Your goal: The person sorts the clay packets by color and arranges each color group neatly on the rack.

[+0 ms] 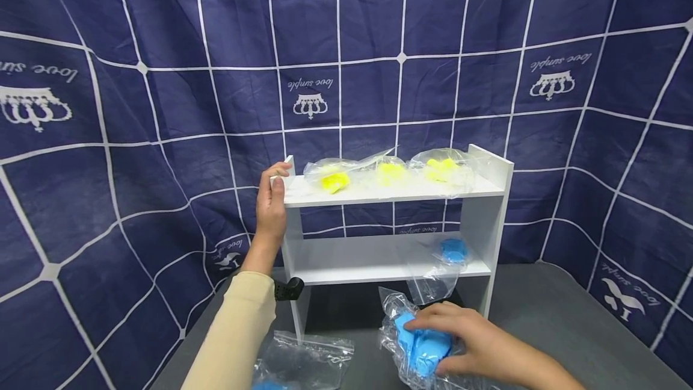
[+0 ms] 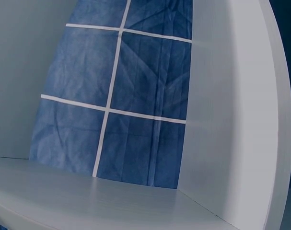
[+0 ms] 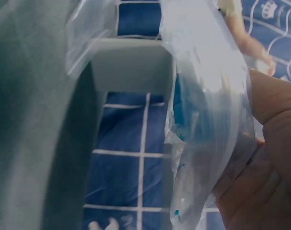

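My left hand (image 1: 272,200) grips the upper left end of a white two-tier shelf (image 1: 387,194), its fingers over the side panel and its thumb in front. In front of the shelf, my right hand (image 1: 460,336) holds a clear plastic bag (image 1: 397,357) with a soft-looking light blue lump (image 1: 428,351) inside. Seen from the right wrist, the thumb and fingers close on the edge of the crinkled bag (image 3: 217,110). The left wrist view shows the shelf's inner side (image 2: 212,110) and no fingers.
Three clear bags with yellow lumps (image 1: 335,182) lie along the top tier. A bagged blue lump (image 1: 453,250) sits at the right of the lower tier, its bag hanging over the edge. Another clear zip bag (image 1: 308,360) lies on the dark table (image 1: 568,318). Blue checked cloth (image 1: 368,29) hangs behind.
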Available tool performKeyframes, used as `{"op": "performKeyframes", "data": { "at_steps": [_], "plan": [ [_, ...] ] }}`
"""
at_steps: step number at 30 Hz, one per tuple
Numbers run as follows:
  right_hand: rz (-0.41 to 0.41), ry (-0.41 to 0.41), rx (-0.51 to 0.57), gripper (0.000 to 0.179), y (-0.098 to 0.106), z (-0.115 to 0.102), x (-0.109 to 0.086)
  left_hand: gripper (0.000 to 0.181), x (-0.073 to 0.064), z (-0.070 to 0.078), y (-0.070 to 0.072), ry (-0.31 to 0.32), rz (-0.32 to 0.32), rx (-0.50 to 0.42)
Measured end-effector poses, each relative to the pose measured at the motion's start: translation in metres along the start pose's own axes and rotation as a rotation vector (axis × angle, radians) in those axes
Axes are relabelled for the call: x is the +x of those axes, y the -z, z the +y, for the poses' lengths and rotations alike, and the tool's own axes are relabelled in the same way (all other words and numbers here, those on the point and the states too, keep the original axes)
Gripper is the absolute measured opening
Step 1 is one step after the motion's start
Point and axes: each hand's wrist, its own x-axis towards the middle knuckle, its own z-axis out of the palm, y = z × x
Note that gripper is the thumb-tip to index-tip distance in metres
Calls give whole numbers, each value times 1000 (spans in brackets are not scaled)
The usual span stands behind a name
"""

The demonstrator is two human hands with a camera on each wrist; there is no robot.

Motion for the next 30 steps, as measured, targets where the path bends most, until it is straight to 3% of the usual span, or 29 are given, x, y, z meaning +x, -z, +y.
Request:
{"op": "performKeyframes", "data": {
  "at_steps": [5,9,17,24,30],
  "plan": [
    [9,22,17,59,13,-14,17,20,-1,0,-1,3,7,2],
    [56,25,-47,61,26,-13,29,24,-1,1,-1,20,13,16],
    [106,-209,-118,66,51,15,45,33,6,11,-6,94,65,84],
    [224,-291,-242,59,53,43,64,33,14,12,-5,99,87,76],
    [281,-365,-315,54,40,66,73,38,16,11,-1,198,38,43]
  ]
}}
